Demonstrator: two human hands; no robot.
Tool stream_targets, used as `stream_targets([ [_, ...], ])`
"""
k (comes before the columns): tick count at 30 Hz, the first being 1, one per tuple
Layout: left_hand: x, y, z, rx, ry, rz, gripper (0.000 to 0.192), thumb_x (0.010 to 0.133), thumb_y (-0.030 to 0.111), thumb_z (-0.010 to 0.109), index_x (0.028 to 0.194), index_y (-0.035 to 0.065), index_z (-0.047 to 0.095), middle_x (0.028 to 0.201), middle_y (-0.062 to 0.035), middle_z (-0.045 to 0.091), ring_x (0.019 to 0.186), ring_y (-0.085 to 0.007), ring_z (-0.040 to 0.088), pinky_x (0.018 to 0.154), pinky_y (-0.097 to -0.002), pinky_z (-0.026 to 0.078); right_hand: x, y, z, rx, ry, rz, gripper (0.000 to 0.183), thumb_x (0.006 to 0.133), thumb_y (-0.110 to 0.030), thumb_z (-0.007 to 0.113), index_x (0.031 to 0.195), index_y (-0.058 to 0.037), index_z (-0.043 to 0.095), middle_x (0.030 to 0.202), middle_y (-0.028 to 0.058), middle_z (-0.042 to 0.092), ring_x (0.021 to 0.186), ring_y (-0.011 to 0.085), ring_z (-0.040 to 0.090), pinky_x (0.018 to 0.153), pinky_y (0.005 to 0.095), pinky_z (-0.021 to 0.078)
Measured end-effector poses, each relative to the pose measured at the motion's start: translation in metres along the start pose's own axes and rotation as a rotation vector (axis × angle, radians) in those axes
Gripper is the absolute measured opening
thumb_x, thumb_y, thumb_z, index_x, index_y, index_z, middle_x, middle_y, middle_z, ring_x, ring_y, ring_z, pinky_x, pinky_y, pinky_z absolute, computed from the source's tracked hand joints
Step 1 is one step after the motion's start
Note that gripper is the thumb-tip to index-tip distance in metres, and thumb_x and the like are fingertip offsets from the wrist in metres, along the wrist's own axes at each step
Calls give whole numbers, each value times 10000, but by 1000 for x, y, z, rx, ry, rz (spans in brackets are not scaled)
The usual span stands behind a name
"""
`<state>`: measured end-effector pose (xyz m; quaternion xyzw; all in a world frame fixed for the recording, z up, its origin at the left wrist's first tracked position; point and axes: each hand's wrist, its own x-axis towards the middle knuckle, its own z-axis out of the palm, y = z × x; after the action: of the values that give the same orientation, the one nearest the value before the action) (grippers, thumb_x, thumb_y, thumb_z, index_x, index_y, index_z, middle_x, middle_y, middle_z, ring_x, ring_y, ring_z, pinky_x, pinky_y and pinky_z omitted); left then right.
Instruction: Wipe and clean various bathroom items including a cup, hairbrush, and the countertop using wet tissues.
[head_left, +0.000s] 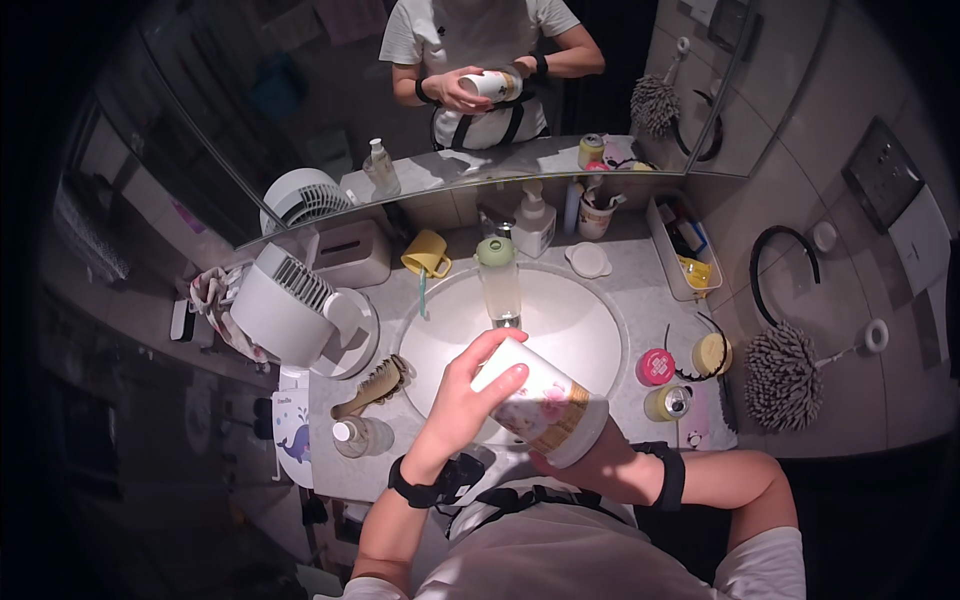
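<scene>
A white printed cup-shaped container (544, 409) is held tilted over the near part of the white sink basin (577, 315). My left hand (480, 394) grips its upper left end, thumb across the side. My right hand (589, 457) is at its wider, lower right end; the fingers are mostly hidden behind it, and the mirror shows both hands on it. Beyond them, a clear bottle with a green cap (499, 281) stands near the faucet. A yellow mug (426, 253) with a teal toothbrush (422, 292) lies tipped behind the basin's left rim.
Left are a white fan (289, 311), a tissue box (351, 253), a hairbrush (371, 386) and a small bottle (351, 436). Behind stands a pump bottle (534, 221) beside a toothbrush cup (595, 219). Right are a storage bin (684, 247), a pink round container (655, 367) and a can (667, 403).
</scene>
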<state>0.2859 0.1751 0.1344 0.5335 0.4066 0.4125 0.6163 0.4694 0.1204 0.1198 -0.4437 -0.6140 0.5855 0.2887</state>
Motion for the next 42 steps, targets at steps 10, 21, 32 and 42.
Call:
stream_targets([
  [10,-4,4,-14,-218,84,46,362,900,231,587,1174,-5,565,1022,-74,619,945,-119,588,861,-262,455,17,-2,-8,-560,-56,-420,489,833,-116,588,1319,-124,529,1137,79,611,1091,205,584,966,296,449],
  [21,-17,-7,-79,-1002,129,142,674,925,555,433,1276,-19,472,1125,-249,593,966,-373,639,791,-438,579,23,43,-60,-771,173,-236,113,799,-7,570,910,-7,593,760,118,643,721,281,678,620,400,513],
  [32,-30,4,-63,-1259,-78,66,714,918,592,405,1283,-18,474,1153,-233,590,1029,-345,615,843,-469,549,18,-1,-68,194,190,-209,222,949,-105,499,1115,11,589,993,48,639,911,106,600,793,246,487],
  [42,-29,-8,-55,-1258,-119,6,673,946,550,394,1306,-18,420,1172,-258,510,1068,-397,549,870,-461,531,-12,-95,-40,843,56,-608,426,872,-145,513,1238,15,367,1281,225,487,1199,343,515,937,475,496],
])
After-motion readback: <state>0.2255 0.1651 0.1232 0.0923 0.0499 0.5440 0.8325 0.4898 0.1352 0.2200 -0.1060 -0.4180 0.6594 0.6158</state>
